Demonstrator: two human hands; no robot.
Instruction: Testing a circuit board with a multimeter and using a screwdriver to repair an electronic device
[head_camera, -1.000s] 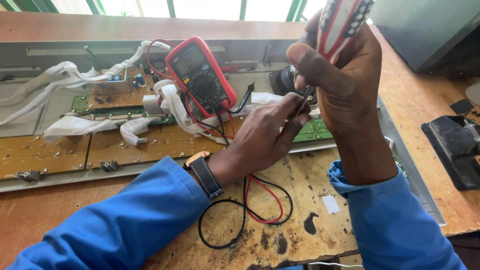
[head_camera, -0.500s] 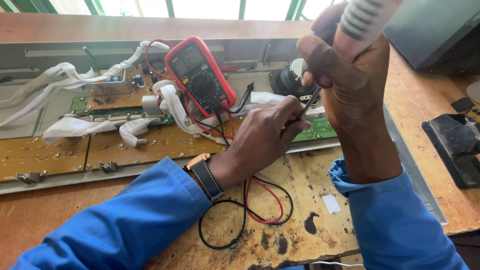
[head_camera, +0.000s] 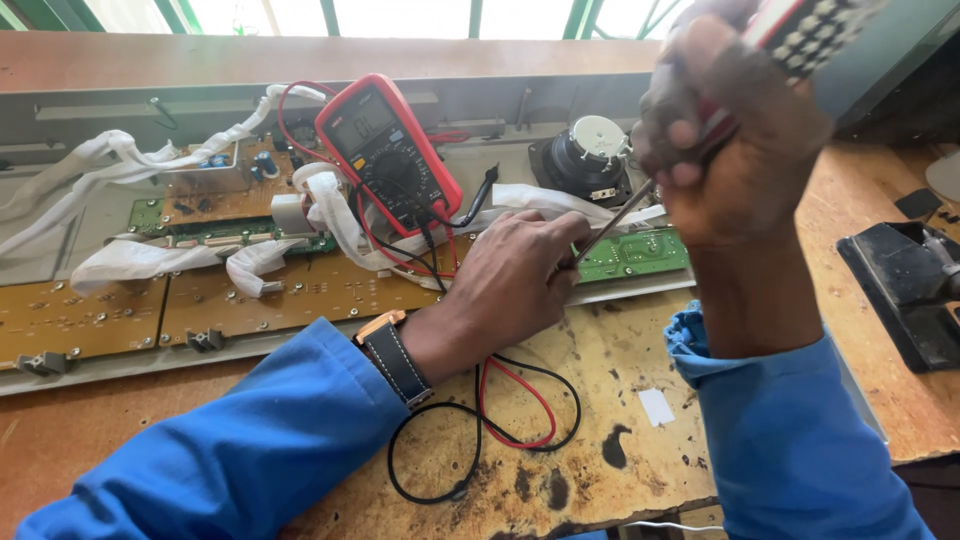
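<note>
The screwdriver (head_camera: 640, 205) runs slantwise across the middle of your view: its metal shaft drops from your right hand (head_camera: 735, 150) toward seven o'clock, and its tip meets the fingertips of your left hand (head_camera: 515, 275) at the near edge of the small green circuit board (head_camera: 635, 252). The red and chequered handle sticks out of your right fist toward one o'clock, partly blurred. Your right hand is curled tight around that handle, fingers pressed together, held well above the bench. Your left hand lies knuckles up, fingers drawn together and pinching at the lower end of the shaft; whether they touch the tip itself you cannot tell from here.

At eleven o'clock from your left hand a red multimeter (head_camera: 390, 150) leans on white ribbon cables (head_camera: 180, 255), its black and red leads (head_camera: 500, 420) looping down under your wrist over the scorched wooden bench (head_camera: 600, 470). A black wristwatch (head_camera: 393, 357) sits on your left wrist. At one o'clock from the left hand stands a round black speaker (head_camera: 585, 155). Brown circuit boards (head_camera: 200, 300) stretch off toward nine o'clock. A black tool (head_camera: 905, 285) lies at the far right, well apart.
</note>
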